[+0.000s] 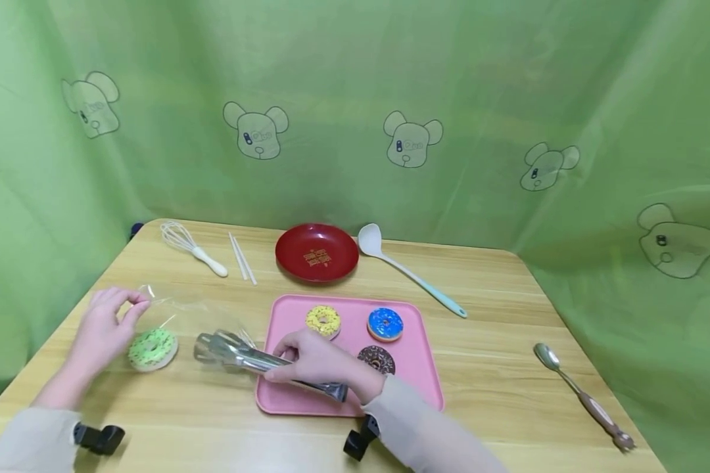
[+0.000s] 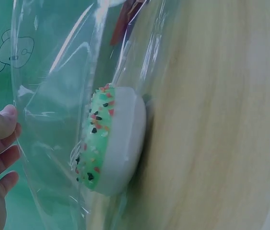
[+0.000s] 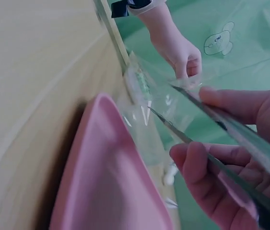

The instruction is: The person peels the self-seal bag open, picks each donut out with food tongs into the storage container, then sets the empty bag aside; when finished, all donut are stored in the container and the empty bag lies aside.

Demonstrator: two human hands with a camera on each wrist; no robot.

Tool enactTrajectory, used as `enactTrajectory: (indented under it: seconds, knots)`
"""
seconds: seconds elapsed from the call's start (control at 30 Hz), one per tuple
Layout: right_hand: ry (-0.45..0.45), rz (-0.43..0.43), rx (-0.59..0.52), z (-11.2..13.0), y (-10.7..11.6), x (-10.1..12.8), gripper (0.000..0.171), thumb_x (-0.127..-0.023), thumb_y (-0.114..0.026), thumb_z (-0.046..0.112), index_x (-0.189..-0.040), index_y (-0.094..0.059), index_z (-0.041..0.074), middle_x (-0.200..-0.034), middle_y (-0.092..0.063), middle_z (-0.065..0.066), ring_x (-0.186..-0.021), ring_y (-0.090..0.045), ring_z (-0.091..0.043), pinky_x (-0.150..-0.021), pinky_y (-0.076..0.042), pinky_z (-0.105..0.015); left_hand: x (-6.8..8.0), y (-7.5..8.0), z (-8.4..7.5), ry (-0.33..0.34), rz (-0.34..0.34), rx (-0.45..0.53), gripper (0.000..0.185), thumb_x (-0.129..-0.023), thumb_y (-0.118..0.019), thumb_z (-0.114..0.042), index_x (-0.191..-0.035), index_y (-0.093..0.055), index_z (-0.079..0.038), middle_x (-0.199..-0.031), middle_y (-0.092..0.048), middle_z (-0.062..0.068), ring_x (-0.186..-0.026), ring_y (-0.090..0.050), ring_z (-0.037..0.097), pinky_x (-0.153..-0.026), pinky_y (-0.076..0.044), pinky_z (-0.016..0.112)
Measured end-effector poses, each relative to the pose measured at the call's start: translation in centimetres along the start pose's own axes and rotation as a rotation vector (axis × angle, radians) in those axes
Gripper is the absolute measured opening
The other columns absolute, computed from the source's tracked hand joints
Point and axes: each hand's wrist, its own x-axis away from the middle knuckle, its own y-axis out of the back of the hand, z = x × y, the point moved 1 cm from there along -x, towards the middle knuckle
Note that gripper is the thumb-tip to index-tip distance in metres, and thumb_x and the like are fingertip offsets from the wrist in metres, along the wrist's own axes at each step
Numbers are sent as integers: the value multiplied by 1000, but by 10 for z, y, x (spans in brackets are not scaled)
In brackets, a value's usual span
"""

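Note:
With thumb and fingertips my left hand [image 1: 102,332] pinches the edge of a clear plastic bag [image 2: 53,110]. A green-iced doughnut with sprinkles [image 1: 152,349] lies inside the bag, on the table. My right hand [image 1: 315,358] grips metal tongs [image 1: 254,359] around their two arms, thumb on one side and fingers on the other. The tong tips point left and overlap the bag's right part in the head view. In the right wrist view the tong arms [image 3: 242,136] stand apart, with no doughnut between them.
Under my right forearm is a pink tray [image 1: 417,374] with yellow [image 1: 323,320], blue [image 1: 385,324] and chocolate [image 1: 376,359] doughnuts. Behind lie a whisk [image 1: 204,256], chopsticks [image 1: 242,259], a red plate [image 1: 316,253] and a ladle [image 1: 414,276]. A spoon [image 1: 586,397] lies far right.

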Motion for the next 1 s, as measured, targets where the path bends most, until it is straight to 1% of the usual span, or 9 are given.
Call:
enactTrajectory:
  seconds: [0.07, 0.17, 0.23, 0.33, 0.47, 0.57, 0.63, 0.83, 1.0]
  knots:
    - [-14, 1, -38, 2, -6, -8, 23, -77, -75, 30, -88, -68, 11, -66, -58, 6, -57, -49, -5, -52, -44, -20, 0, 0, 1, -4, 1, -1, 4, -88, -60, -1, -88, -59, 3, -89, -57, 18, -98, -42, 36, -79, -33, 54]
    - [-76, -10, -133, 5, -15, -19, 23, -76, -76, 28, -87, -69, 8, -66, -61, 5, -55, -54, -6, -52, -47, -21, 1, 1, 3, -14, 4, -8, 4, -86, -61, 1, -88, -59, 3, -88, -57, 18, -95, -42, 35, -77, -34, 51]
    - [-119, -8, -222, 6, -22, -25, 21, -76, -76, 26, -84, -69, 8, -65, -63, 1, -51, -57, -9, -50, -50, -24, 2, 0, 5, -18, 6, -11, 4, -86, -62, 1, -88, -59, 3, -87, -58, 17, -93, -43, 33, -76, -34, 48]
    - [-181, -5, -326, 10, -28, -32, 19, -76, -76, 25, -81, -68, 9, -63, -63, -7, -45, -58, -18, -43, -51, -30, 1, 0, 5, -12, 8, -2, 4, -86, -61, 0, -89, -59, 3, -88, -58, 17, -92, -43, 32, -76, -35, 47]
    - [-227, -19, -386, 12, -38, -40, 19, -76, -77, 27, -78, -67, 10, -60, -62, -11, -42, -56, -19, -38, -48, -29, 1, 2, 4, 7, 17, -7, 4, -88, -60, -2, -90, -59, 1, -89, -58, 15, -91, -43, 28, -75, -35, 41]
    - [-252, -29, -410, 13, -45, -45, 20, -76, -77, 28, -78, -67, 10, -59, -61, -10, -42, -55, -17, -37, -46, -26, 1, 2, 4, 7, 20, -27, 3, -88, -61, -3, -89, -59, 0, -88, -58, 12, -86, -42, 22, -69, -33, 31]
    - [-269, -24, -445, 13, -49, -49, 21, -77, -76, 28, -79, -68, 9, -59, -61, -11, -42, -54, -17, -37, -46, -25, 2, 3, 3, 10, 25, -33, 3, -88, -60, -5, -89, -59, -1, -88, -58, 11, -84, -40, 19, -67, -33, 28]
    - [-305, -1, -539, 14, -57, -58, 20, -79, -75, 24, -81, -66, 6, -62, -62, -15, -41, -52, -17, -36, -45, -25, 2, 6, 3, 16, 30, -33, 4, -89, -59, -5, -89, -59, -1, -89, -58, 12, -87, -43, 24, -69, -33, 30]
    - [-318, 6, -578, 13, -63, -63, 17, -79, -74, 20, -79, -66, 5, -63, -63, -16, -40, -51, -17, -36, -45, -25, 4, 8, 4, 24, 36, -27, 4, -89, -59, -5, -88, -59, -1, -91, -58, 14, -90, -44, 25, -73, -34, 33]
